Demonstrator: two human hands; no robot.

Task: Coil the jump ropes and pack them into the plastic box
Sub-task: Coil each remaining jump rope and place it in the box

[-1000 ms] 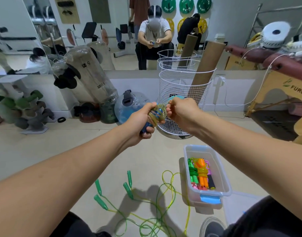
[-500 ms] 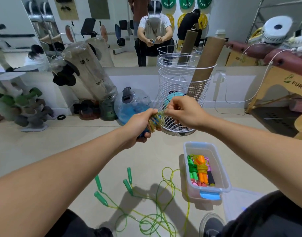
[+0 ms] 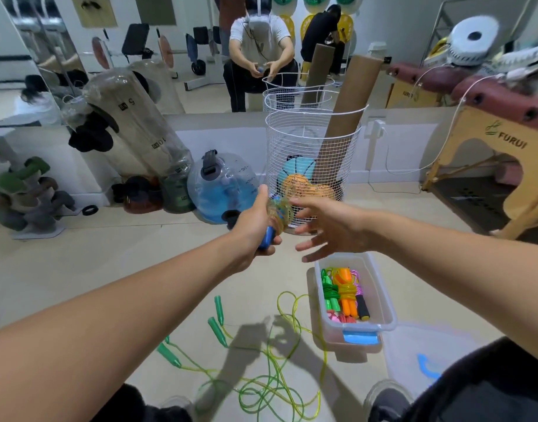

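Note:
My left hand grips a coiled jump rope with blue handles and a yellowish cord, held out in front of me. Just right of the bundle, my right hand has its fingers spread and does not touch it. Below it on the floor stands the clear plastic box, holding coiled green, orange and pink ropes. Uncoiled green-handled ropes lie tangled on the floor between my feet and the box.
A white wire basket with balls and cardboard tubes stands behind my hands. A blue water bag, a clear tube and dumbbells line the mirror wall. A wooden bench is at right. The box lid lies by my right knee.
My right hand has let go of the coiled rope and opened, moving slightly right. My left hand still holds the bundle, a little lower in view.

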